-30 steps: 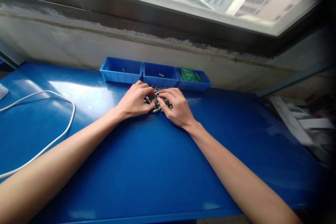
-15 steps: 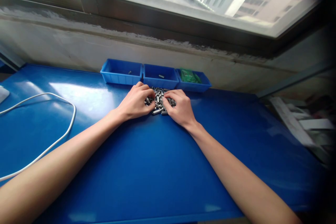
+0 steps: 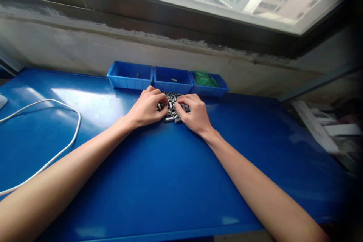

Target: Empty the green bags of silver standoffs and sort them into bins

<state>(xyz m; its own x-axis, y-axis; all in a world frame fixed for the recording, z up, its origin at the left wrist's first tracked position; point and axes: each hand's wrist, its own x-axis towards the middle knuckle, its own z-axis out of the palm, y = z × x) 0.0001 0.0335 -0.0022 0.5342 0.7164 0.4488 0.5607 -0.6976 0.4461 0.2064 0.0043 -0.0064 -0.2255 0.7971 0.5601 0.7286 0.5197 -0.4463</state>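
Small metal pieces (image 3: 171, 107) lie heaped at frame centre — just below the middle blue bin (image 3: 171, 85). Left hand (image 3: 147, 106) curls at the heap's left edge, right hand (image 3: 195, 112) at its right — whether either grips a piece cannot be determined.

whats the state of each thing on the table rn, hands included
metal pieces, loosely heaped
left hand, curled at metal pieces, grip unclear
right hand, curled at metal pieces, grip unclear
left bin, open, small piece inside
middle bin, open, elongated piece inside
right bin, open, green packet inside
white cable, loosely curved
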